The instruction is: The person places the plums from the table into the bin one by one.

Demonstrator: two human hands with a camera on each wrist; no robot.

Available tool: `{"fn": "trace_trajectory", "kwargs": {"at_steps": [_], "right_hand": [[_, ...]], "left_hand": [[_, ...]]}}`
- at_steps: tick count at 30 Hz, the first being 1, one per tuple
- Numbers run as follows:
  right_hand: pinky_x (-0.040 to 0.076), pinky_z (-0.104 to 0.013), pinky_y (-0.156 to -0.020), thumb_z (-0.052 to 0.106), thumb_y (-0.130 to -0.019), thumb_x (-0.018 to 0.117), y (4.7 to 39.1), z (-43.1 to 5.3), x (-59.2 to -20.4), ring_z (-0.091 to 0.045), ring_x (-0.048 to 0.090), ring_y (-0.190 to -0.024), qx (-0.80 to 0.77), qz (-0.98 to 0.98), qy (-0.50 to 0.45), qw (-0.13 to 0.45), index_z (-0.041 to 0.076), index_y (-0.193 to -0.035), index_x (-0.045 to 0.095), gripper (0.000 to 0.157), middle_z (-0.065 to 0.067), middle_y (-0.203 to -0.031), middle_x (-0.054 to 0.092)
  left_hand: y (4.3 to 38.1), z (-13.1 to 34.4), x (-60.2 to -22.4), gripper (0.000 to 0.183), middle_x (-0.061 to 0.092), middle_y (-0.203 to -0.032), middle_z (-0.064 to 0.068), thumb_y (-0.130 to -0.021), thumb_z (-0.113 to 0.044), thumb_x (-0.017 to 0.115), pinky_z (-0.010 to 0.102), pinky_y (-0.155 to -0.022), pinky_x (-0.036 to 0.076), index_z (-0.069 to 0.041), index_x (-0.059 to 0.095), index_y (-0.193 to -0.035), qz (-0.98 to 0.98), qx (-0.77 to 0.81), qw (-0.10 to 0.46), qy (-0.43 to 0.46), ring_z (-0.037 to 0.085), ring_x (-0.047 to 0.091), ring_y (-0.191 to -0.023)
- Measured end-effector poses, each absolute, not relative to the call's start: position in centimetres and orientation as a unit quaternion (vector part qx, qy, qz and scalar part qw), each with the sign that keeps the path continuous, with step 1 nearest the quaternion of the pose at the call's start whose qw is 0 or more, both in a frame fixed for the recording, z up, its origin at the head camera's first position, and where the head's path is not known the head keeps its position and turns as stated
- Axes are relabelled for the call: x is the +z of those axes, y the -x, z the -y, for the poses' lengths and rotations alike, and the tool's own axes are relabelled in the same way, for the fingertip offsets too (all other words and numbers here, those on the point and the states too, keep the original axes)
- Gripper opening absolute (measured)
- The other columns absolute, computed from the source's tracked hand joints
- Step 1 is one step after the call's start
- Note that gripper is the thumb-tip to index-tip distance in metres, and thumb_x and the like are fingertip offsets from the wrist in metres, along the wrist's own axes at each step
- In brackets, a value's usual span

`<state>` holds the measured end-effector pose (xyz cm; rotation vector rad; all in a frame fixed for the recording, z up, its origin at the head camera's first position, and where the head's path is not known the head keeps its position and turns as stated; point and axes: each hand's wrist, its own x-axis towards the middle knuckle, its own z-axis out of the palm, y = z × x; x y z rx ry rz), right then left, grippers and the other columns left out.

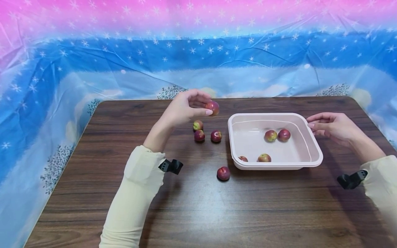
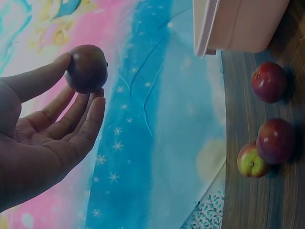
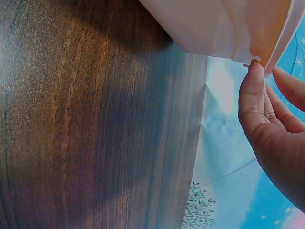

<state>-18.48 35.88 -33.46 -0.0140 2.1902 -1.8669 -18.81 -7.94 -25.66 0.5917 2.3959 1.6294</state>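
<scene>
My left hand (image 1: 186, 107) pinches a red plum (image 1: 212, 108) between thumb and fingertips, raised above the table to the left of a pale pink plastic basin (image 1: 276, 166). In the left wrist view the same plum (image 2: 86, 69) looks dark, held at the fingertips. At the basin's right side, my right hand (image 1: 336, 128) grips the rim between thumb and fingers; the right wrist view shows the fingers (image 3: 252, 93) on the rim. Several plums lie inside the basin, among them a yellow-red plum (image 1: 271, 135) and a dark red plum (image 1: 284, 135).
Left of the basin, a greenish plum (image 1: 197, 125) touches a dark plum (image 1: 199, 135), with another plum (image 1: 216, 136) beside them. A single plum (image 1: 223, 173) lies near the basin's front left corner. Behind the brown wooden table (image 1: 198, 213) hangs a snowflake-patterned cloth (image 1: 192, 51).
</scene>
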Motion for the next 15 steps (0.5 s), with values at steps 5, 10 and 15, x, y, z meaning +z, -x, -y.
{"fn": "trace_trajectory", "kwargs": {"at_steps": [5,10,15], "right_hand": [[0.053,-0.029,-0.063,-0.007,-0.085,0.058,18.5,-36.2,-33.6,-0.014,0.065,-0.075,-0.679,-0.719,0.025,0.145,0.011,-0.091,0.069,0.022,-0.005,-0.084,0.069],[0.053,-0.029,-0.063,-0.009,-0.085,0.057,18.7,-36.6,-34.0,-0.014,0.065,-0.075,-0.695,-0.702,0.039,0.154,0.008,-0.093,0.069,0.022,-0.006,-0.085,0.069],[0.053,-0.029,-0.062,-0.008,-0.085,0.058,18.7,-36.4,-33.9,-0.014,0.065,-0.075,-0.686,-0.711,0.030,0.148,0.009,-0.092,0.069,0.021,-0.006,-0.084,0.069]], "left_hand": [[18.9,7.0,-25.8,0.037,0.061,-0.106,0.014,-0.079,-0.003,0.070,0.029,-0.083,0.046,0.003,0.056,-0.113,-0.802,0.551,0.093,-0.209,0.021,0.059,-0.096],[18.9,5.7,-26.3,0.036,0.061,-0.105,0.011,-0.079,-0.003,0.070,0.028,-0.083,0.046,0.000,0.057,-0.113,-0.799,0.554,0.102,-0.207,0.019,0.058,-0.096],[18.8,4.2,-27.0,0.036,0.061,-0.105,0.010,-0.079,-0.004,0.070,0.027,-0.084,0.045,0.000,0.058,-0.113,-0.802,0.550,0.114,-0.204,0.018,0.058,-0.094]]}}
